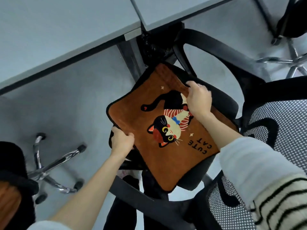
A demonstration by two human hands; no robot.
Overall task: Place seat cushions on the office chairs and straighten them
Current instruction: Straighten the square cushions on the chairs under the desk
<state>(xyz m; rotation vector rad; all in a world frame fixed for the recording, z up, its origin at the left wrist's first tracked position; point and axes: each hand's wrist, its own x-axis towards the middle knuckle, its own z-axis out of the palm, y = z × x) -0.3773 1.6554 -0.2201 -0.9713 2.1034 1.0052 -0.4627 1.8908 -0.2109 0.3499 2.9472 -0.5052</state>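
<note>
Grip, left hand [122, 141]: closed on the near-left edge of the cushion [144, 117], thumb on top and fingers curled beneath, so the edge can be pulled or lifted.
Grip, right hand [198, 99]: closed on the far-right edge of the cushion, fingers hooked over the rim by the printed cat; a ring shows on one finger.
Hold, reason: hands sit on opposite edges, judged to give turning control and keep the fabric flat.
Cushion: brown plush with dark piping, a cat picture and the words "CUTE CAT"; it lies over the seat [222, 101], skewed, with its near-left corner overhanging.
Contact: whether the cushion rests fully on the seat or is partly lifted cannot be told.
Seat: dark, exposed along the right and near sides, which shows the cushion is off-centre.
Chair parts: armrest [221, 52] loops beyond the cushion; mesh back [279, 130] stands at the right.
Surroundings: desk [66, 30] runs across the upper left; chrome base [54, 165] of another chair stands on the floor at the left; a second brown cushion [9, 201] shows at the lower-left edge.
Step in hand: judged to be squaring the cushion to the seat.
Risk: overhanging corner may slide off if released now.
</note>
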